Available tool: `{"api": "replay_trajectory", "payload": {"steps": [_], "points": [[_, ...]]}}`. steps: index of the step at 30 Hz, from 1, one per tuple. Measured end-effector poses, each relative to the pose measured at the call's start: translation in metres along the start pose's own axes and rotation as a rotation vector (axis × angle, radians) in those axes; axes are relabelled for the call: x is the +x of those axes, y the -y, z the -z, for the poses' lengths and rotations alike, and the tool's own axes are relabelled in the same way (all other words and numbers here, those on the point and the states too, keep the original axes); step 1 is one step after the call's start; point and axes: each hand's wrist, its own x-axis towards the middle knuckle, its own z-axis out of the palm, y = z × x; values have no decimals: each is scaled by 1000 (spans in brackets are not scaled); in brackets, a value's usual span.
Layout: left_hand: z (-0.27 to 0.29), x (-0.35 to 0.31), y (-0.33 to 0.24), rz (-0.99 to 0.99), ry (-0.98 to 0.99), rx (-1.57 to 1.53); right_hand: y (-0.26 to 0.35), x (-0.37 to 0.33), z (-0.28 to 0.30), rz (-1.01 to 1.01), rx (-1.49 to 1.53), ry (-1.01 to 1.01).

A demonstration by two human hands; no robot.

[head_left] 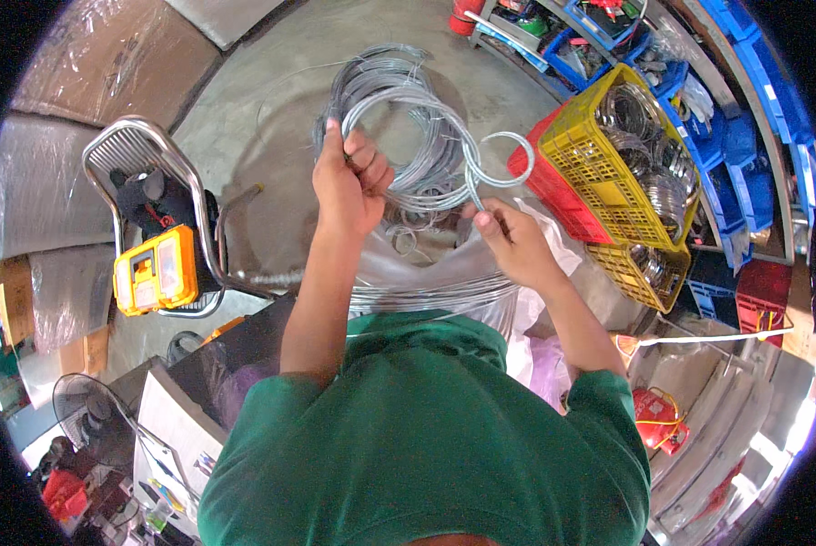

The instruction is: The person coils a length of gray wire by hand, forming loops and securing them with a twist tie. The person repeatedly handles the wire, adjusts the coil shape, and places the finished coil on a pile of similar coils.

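Wire coil [408,136] hangs in front of us above the concrete floor [271,118]; our left hand [349,187] is closed on its left side, while our right hand [512,238] pinches a small loop [499,162] at the coil's right.

Concrete floor [271,127] bearing stacked yellow crates [622,164], a red crate [553,187], and a metal-framed chair [153,182].

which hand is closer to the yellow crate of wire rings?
Right. The right hand, pinching a small wire loop, sits just left of the yellow crate. The left hand grips the wire coil farther left.
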Motion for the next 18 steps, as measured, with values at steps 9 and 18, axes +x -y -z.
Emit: {"api": "replay_trajectory", "payload": {"steps": [9, 18], "points": [[-58, -9, 23, -1, -8, -87, 20, -5, -46, -291, 536, -280], [-34, 22, 40, -94, -71, -145, 56, -43, -102, -103, -88, 0]]}}
